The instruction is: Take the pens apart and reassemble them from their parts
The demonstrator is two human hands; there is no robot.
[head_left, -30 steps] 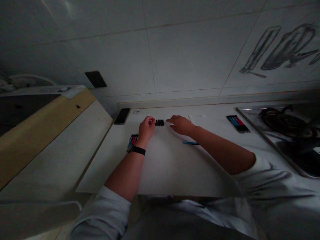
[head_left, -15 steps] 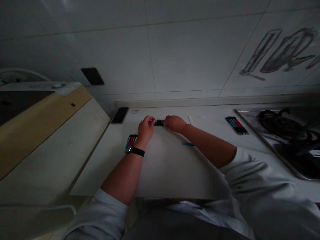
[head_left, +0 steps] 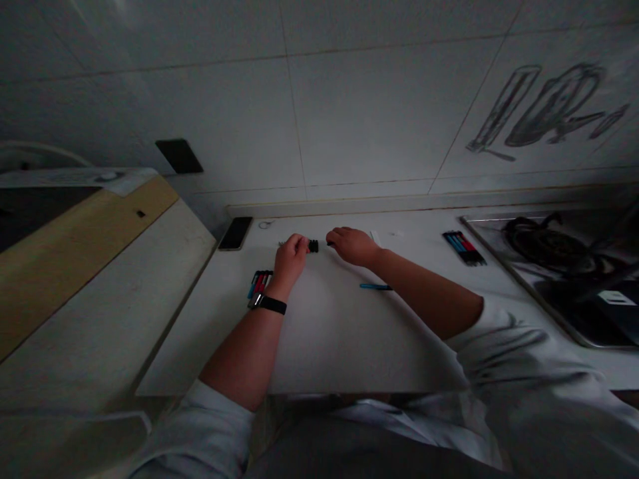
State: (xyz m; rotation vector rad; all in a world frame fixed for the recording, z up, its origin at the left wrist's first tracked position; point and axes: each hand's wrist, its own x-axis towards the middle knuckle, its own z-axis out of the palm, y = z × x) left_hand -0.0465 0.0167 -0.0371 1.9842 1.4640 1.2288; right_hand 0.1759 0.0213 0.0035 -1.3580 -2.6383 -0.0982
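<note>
My left hand (head_left: 291, 258), wearing a black-banded watch (head_left: 269, 303), is closed in a pinch at the left end of a short row of small black pieces (head_left: 313, 246). What its fingertips hold is hidden. To the right, my right hand (head_left: 355, 247) pinches a small black piece (head_left: 329, 243), with a gap between it and the row. Beside my left wrist lies a group of blue, red and white pens (head_left: 260, 282). A slim blue pen-like piece (head_left: 374, 287) rests below my right forearm.
A phone (head_left: 235, 233) and a thin ring-like item (head_left: 266, 225) lie at the back left of the white table (head_left: 324, 346). More blue and red pens (head_left: 464, 248) lie at right, near a metal-edged stove (head_left: 549, 313). A thin white strip (head_left: 375, 237) sits behind my right hand.
My right hand has drawn away to the right from the black row, with a small black piece in its fingertips. Fewer black pieces show beside my left hand. The view has shifted slightly.
</note>
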